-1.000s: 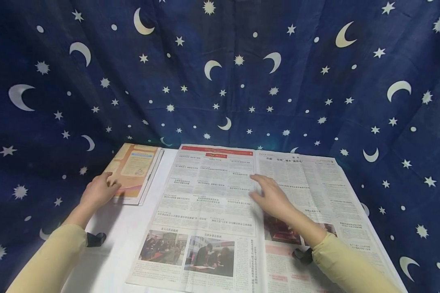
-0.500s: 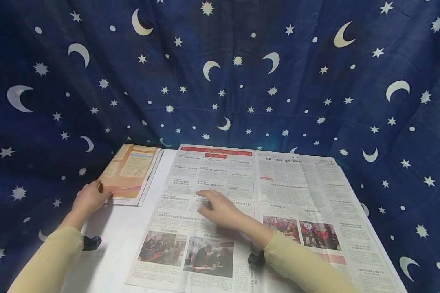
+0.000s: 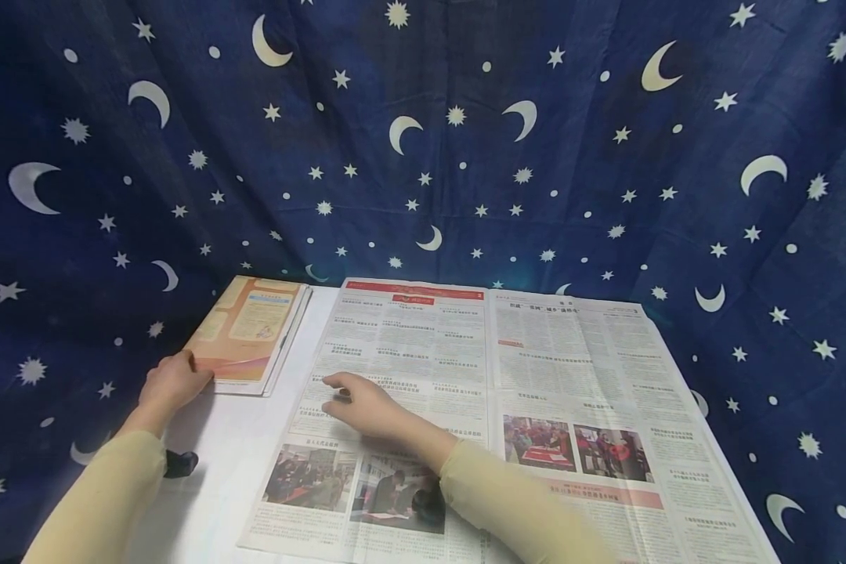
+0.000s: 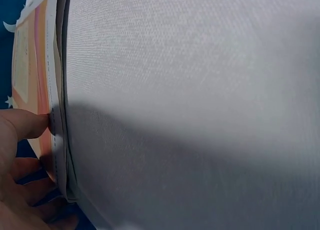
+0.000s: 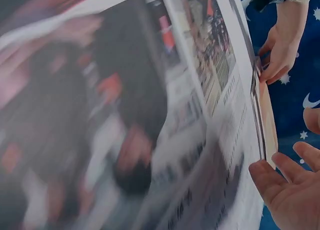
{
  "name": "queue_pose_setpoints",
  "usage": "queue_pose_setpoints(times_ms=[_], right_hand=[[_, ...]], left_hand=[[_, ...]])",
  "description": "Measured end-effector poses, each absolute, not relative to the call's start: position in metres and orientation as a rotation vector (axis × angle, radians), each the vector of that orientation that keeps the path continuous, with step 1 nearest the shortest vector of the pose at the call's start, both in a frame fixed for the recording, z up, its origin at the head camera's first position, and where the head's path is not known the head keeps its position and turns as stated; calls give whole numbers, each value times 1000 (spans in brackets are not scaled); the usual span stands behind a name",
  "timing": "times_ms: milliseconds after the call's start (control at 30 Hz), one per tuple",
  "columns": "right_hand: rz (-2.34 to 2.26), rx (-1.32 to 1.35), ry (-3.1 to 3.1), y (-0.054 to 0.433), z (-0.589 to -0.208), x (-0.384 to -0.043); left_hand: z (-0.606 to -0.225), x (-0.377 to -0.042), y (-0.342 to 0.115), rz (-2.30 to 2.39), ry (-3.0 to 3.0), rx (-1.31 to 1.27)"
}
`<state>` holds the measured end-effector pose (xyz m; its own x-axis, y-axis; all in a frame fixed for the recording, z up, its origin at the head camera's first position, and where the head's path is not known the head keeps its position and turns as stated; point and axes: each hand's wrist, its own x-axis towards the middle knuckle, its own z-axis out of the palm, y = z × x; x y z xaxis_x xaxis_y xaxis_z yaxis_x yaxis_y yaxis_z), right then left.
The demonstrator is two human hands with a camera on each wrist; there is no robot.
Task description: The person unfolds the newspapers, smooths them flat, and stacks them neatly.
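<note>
In the head view, a stack of booklets [image 3: 254, 329] with an orange cover lies at the back left of the white table. My left hand [image 3: 172, 381] grips its near left corner. The left wrist view shows the thumb [image 4: 34, 124] on the orange cover [image 4: 31, 80] and the other fingers around the stack's edge. My right hand [image 3: 366, 403] is over the left page of a spread newspaper [image 3: 423, 345] and holds nothing. Its fingers [image 5: 287, 167] are spread and relaxed in the right wrist view, where the left hand [image 5: 282, 52] also appears at the stack.
The newspaper covers much of the white table [image 3: 204, 446], with its right page [image 3: 571, 376] reaching the right side. A dark blue cloth [image 3: 423, 141] with moons and stars hangs behind and around the table. Each wrist carries a small black camera [image 3: 181, 464].
My right hand has swept left across the newspaper, from the right page to the left one. My left hand has slid down the booklets' left side to the near corner.
</note>
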<state>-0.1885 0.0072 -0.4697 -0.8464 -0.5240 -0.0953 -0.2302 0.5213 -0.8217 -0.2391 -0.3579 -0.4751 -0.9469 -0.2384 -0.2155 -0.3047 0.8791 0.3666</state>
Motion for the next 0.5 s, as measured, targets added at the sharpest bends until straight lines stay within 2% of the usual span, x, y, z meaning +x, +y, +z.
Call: queue_pose_setpoints(times_ms=[500], right_hand=[[-1461,-426,2285,-33,-483,-197]], left_hand=[[-478,-247,-353,591,2913,-454]])
